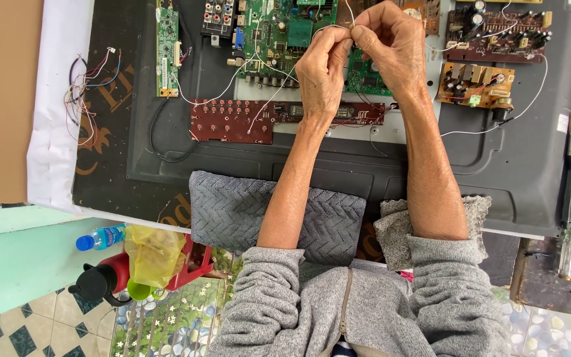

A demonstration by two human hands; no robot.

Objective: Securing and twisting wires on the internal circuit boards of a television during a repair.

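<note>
So there's a big dark plastic back panel of a flat-screen set (497, 165) lying flat and taking up most of the counter (54, 152), reaching nearly to the right edge. A grey knitted cushion pad (232, 208) sits at the near edge of the panel under the person's forearms. Up along the far edge is a large green circuit board (275, 33). Just nearer than that lies a long dark red circuit strip (232, 121), and two brown circuit boards (497, 26) sit toward the far right corner. A narrow green board (167, 46) stands off on the left side of the panel.

Both hands are raised over the large green board, touching each other. The left hand (322, 73) and right hand (391, 43) each have their grip pinched closed on the same thin white wire (269, 99), fingertips meeting right where the wire comes up. The wire trails down and left to the red strip. A bundle of loose coloured wires (80, 92) lies near the counter's left edge.
</note>
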